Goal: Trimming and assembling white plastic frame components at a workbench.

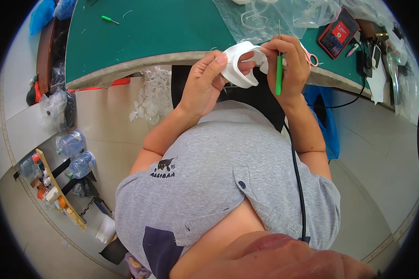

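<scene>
A white, goggle-shaped frame (239,82) with a large opening is held up just off the table's front edge. My left hand (206,79) grips its left side, thumb on top and fingers behind and through the opening. Tucked in my right hand (291,69) is a green-handled pick (279,76), its thin metal shaft pointing away from me. The same hand's thumb and index fingertip pinch the right end of the white frame. What the fingertips cover there is hidden.
On the green tabletop (158,32) lie a small green-handled tool (110,19), clear plastic bags (284,16), pink-handled scissors (313,59) and a red-screened device (341,33). White scraps (154,93) hang below the edge. A black cable (299,186) runs down my front.
</scene>
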Available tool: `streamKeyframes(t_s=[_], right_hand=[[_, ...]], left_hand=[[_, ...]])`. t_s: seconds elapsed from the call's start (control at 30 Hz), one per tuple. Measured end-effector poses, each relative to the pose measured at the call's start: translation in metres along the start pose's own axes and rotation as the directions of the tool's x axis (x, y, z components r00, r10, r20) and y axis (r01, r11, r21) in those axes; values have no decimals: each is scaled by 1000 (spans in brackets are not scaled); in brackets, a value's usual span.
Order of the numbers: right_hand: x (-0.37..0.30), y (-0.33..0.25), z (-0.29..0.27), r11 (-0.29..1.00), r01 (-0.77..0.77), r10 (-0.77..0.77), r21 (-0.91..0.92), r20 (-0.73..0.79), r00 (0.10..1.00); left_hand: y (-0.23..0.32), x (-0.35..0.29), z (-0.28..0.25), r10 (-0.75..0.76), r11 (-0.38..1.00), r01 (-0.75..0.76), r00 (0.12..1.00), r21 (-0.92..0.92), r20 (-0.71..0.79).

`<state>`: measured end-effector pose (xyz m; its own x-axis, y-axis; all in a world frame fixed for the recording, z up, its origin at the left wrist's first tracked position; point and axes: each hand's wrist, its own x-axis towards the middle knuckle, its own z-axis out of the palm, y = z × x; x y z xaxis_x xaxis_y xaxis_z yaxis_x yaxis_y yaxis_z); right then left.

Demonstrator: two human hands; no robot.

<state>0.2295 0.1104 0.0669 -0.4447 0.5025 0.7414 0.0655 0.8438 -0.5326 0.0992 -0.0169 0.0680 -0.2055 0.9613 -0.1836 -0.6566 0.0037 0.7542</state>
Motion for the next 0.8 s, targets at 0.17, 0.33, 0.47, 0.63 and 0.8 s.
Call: streamKeyframes(t_s=[0.17,0.33,0.47,0.63,0.8], right_hand=[[5,-12,-5,985,39,-64,170,146,987],[3,-14,-3,941,273,-323,199,298,898],[5,-14,-7,947,306,-319,94,346,883],[-3,-24,-12,960,62,-198,275,503,841],[5,-24,-28,941,-76,-138,330,580,802]], left_hand=[[9,6,-8,-241,944,272,955,-188,171],[3,11,-16,-437,836,505,849,-214,299],[-3,13,-14,-271,961,273,961,-46,49],[-8,16,-24,-30,998,35,994,47,-107],[14,23,-44,10,989,-17,999,-147,-50]])
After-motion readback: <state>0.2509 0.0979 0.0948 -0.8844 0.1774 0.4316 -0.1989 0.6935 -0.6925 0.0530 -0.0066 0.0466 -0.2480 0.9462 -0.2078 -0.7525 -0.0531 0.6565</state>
